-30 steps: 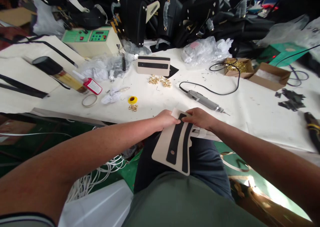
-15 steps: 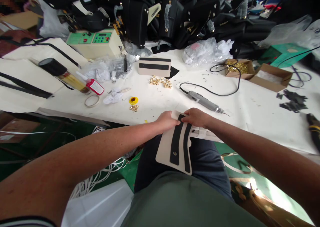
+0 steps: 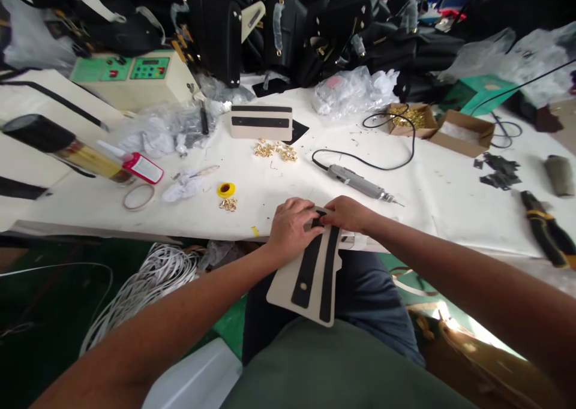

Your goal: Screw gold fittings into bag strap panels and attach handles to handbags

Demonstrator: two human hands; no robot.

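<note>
A beige panel (image 3: 284, 283) with two black strips leans between my lap and the table's front edge. One strip bears a small round metal piece (image 3: 303, 286) near its lower end. My left hand (image 3: 294, 226) lies over the panel's upper left side, fingers bent and thumb on the black strip. From the right, my right hand (image 3: 344, 213) pinches the panel's top end, its fingertips close to those of the left. Whatever sits under the fingertips is hidden. Beyond the hands, a grey electric screwdriver (image 3: 357, 182) lies on the table.
A similar panel (image 3: 261, 131) stands behind small gold fittings (image 3: 270, 150). A yellow ring-shaped piece (image 3: 225, 189), a red bottle (image 3: 146, 169) and a spray can (image 3: 67, 148) are at left. Cardboard boxes (image 3: 465, 136) and pliers (image 3: 546, 232) lie right. Black bags (image 3: 216, 37) fill the back.
My left hand has shifted from pinching the panel's top edge to lying over its upper left side, fingers raised and bent. The right hand stays at the top end. The view has turned slightly right.
</note>
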